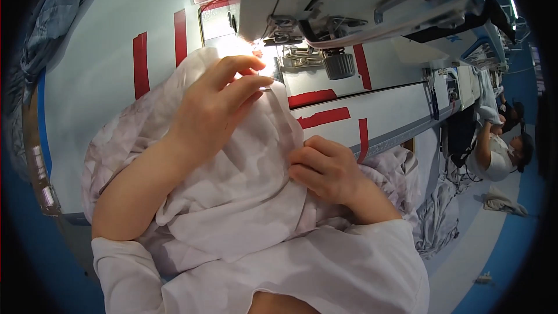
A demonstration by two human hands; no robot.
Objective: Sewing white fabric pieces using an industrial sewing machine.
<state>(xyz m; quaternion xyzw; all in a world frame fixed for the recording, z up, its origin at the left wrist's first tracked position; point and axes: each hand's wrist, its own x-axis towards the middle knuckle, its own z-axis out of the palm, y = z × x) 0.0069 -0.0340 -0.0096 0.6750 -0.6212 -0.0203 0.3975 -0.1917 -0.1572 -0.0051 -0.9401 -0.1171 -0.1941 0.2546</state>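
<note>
A pale pinkish-white fabric (232, 209) lies bunched over the sewing table's front and across my lap. My left hand (218, 96) is bent over it close to the lit needle area of a sewing machine (264, 3), its fingertips pinching the cloth by the folded edge. Lower and to the right, my right hand (325, 168) is closed on the same strip of edge, thumb and fingers together. Between the two hands the edge runs fairly straight. The needle and presser foot are mostly lost in glare and behind my left fingers.
Strips of red tape (140, 65) mark the white table (93, 99). A grey knob (339, 65) hangs under the machine head. Dark blue-grey cloth (55, 17) is heaped at the far left. More fabric (439, 215) lies at right, where other people (494, 154) sit at machines.
</note>
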